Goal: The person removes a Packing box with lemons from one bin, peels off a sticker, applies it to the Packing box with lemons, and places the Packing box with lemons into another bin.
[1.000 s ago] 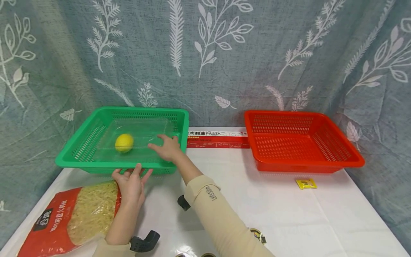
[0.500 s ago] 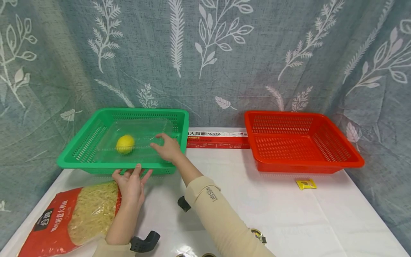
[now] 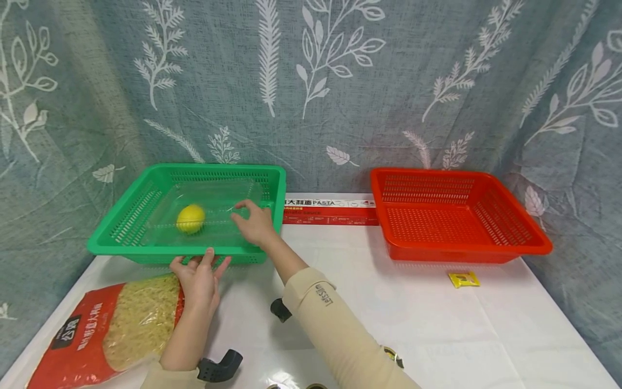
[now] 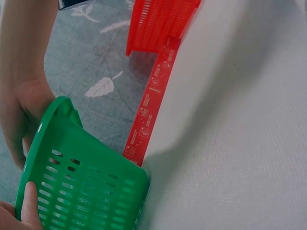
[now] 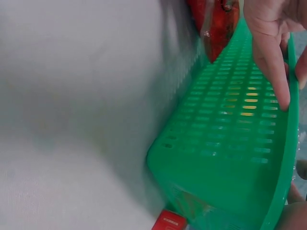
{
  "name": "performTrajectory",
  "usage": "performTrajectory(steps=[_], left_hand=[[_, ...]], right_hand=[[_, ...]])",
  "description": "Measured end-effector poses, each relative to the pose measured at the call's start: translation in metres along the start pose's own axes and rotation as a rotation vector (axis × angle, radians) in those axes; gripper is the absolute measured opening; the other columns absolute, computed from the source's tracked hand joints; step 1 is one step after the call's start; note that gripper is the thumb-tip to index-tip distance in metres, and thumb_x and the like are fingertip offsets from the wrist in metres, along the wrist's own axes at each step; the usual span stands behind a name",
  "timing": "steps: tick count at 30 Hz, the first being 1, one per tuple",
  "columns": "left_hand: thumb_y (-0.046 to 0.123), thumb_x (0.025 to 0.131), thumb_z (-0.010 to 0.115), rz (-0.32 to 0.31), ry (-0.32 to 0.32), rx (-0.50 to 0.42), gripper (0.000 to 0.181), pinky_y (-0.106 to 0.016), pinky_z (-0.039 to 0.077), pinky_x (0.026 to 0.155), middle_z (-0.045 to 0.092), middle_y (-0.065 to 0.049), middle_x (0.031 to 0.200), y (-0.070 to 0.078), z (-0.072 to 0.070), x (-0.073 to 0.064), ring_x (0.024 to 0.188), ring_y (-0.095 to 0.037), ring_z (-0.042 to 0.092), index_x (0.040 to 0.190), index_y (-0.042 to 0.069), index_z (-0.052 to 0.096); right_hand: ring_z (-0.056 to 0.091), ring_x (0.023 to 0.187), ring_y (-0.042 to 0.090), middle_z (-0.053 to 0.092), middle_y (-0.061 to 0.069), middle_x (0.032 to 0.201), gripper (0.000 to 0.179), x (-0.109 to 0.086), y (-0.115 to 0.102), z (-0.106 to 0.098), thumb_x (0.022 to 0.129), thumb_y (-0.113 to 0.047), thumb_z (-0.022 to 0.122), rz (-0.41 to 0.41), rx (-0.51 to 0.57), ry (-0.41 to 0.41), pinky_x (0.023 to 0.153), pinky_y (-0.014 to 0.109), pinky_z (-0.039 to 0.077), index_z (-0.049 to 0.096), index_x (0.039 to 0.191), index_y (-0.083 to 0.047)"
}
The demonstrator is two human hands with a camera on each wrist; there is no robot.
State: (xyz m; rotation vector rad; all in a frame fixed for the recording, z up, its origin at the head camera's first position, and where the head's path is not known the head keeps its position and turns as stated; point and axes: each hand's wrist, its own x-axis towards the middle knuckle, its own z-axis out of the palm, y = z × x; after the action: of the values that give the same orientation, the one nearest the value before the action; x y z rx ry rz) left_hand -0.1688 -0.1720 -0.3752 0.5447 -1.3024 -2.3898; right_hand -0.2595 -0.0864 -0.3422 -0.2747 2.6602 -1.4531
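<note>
At the far left corner of the white worktop [image 3: 389, 292], the green rectangular slotted basket [image 3: 141, 250] looks like smooth plastic with a soft sheen; the clear shallow tray [image 3: 218, 205] inside is thin, shiny plastic. Along the left edge, the red bag with a see-through panel [image 3: 141, 319] is crinkled, glossy film. Behind the far edge, the blue-grey leaf-patterned curtain [image 3: 218, 81] is matt, rough-woven cloth.

A white-covered table [image 3: 379, 292] carries a green basket [image 3: 112, 250] far left, a red basket [image 3: 457, 252] far right, a long pasta box [image 3: 325, 212] between them, a small yellow packet [image 3: 464, 279] right, and a pasta bag [image 3: 104, 329] near left.
</note>
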Motion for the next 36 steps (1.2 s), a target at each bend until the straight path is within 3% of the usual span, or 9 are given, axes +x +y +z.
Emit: performTrajectory(steps=[5,9,27,32,34,36], left_hand=[[0.008,0.095,0.042,0.000,-0.003,0.007,0.049,-0.026,0.051,0.080,0.034,-0.007,0.112,0.000,-0.001,0.000,0.093,-0.015,0.052,0.126,0.011,0.005],[0.008,0.095,0.042,0.006,-0.001,0.021,0.050,-0.027,0.051,0.081,0.034,-0.008,0.113,0.000,-0.001,0.000,0.094,-0.016,0.052,0.127,0.010,0.004],[0.008,0.095,0.043,-0.005,-0.011,0.028,0.048,-0.027,0.051,0.081,0.036,-0.005,0.103,-0.003,-0.003,0.001,0.090,-0.013,0.052,0.124,0.012,0.005],[0.008,0.095,0.044,0.000,-0.008,0.015,0.046,-0.027,0.051,0.080,0.036,-0.005,0.102,-0.003,-0.003,0.002,0.088,-0.013,0.053,0.122,0.013,0.007],[0.008,0.095,0.044,0.000,-0.003,0.013,0.045,-0.027,0.052,0.080,0.036,-0.006,0.102,-0.003,-0.004,0.002,0.088,-0.014,0.053,0.121,0.014,0.008],[0.008,0.095,0.044,0.001,0.001,0.015,0.045,-0.027,0.052,0.079,0.036,-0.005,0.102,-0.003,-0.004,0.003,0.088,-0.014,0.052,0.121,0.014,0.008]], right_hand=[[0.039,0.112,0.023,0.051,0.014,0.121,0.022,-0.001,0.000,0.000,0.091,-0.020,0.053,0.019,0.060,0.024,0.063,0.026,0.041,0.059,0.112,-0.018],[0.040,0.104,0.022,0.053,0.015,0.117,0.019,-0.004,-0.002,0.001,0.089,-0.017,0.053,0.020,0.083,0.037,0.055,0.024,0.037,0.060,0.107,-0.017],[0.044,0.078,0.019,0.047,0.015,0.116,0.014,-0.017,-0.009,-0.004,0.087,-0.017,0.056,0.073,0.107,0.077,0.046,0.023,0.036,0.063,0.099,-0.019],[0.043,0.090,0.017,0.053,0.011,0.114,0.015,-0.019,-0.008,-0.007,0.086,-0.017,0.056,0.037,0.116,0.120,0.055,0.023,0.036,0.064,0.098,-0.019],[0.045,0.083,0.015,0.054,0.009,0.113,0.015,-0.021,-0.009,-0.009,0.086,-0.016,0.056,0.016,0.130,0.125,0.053,0.022,0.036,0.064,0.099,-0.018],[0.045,0.067,0.012,0.059,0.008,0.094,0.016,-0.022,-0.009,-0.013,0.086,-0.016,0.055,-0.010,0.140,0.123,0.048,0.020,0.033,0.063,0.100,-0.016]])
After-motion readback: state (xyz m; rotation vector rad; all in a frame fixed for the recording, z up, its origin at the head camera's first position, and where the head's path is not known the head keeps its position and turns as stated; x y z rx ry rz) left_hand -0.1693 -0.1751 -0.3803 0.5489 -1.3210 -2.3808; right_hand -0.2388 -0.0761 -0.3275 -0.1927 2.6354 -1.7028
